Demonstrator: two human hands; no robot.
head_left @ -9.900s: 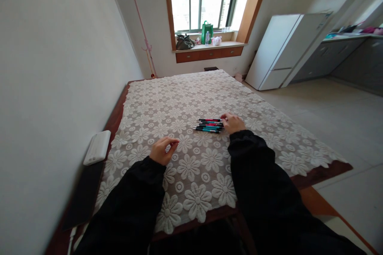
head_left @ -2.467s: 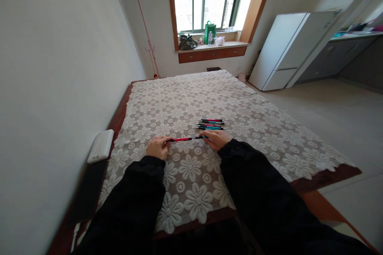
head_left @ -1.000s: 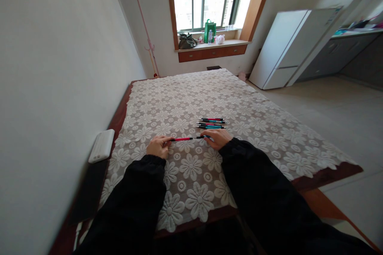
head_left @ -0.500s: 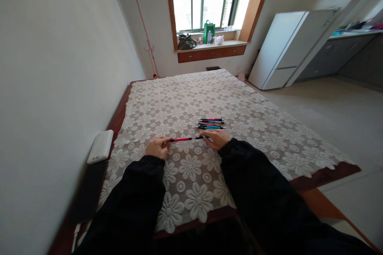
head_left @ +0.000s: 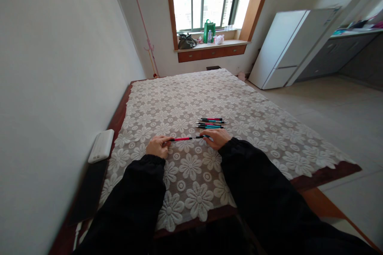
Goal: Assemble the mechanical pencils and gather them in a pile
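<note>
Pinching a red pen (head_left: 181,139) by its ends above the lace-covered table (head_left: 254,135) near its front edge, left hand (head_left: 158,146) and right hand (head_left: 218,138) could drop it into the pen row (head_left: 210,123) if either loosens.

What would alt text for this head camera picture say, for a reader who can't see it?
Two hands in black sleeves hold a red pen level between them, the left hand at one end, the right hand at the other, over a white floral lace tablecloth. A small row of pens lies just beyond; a white box sits by the wall.
</note>
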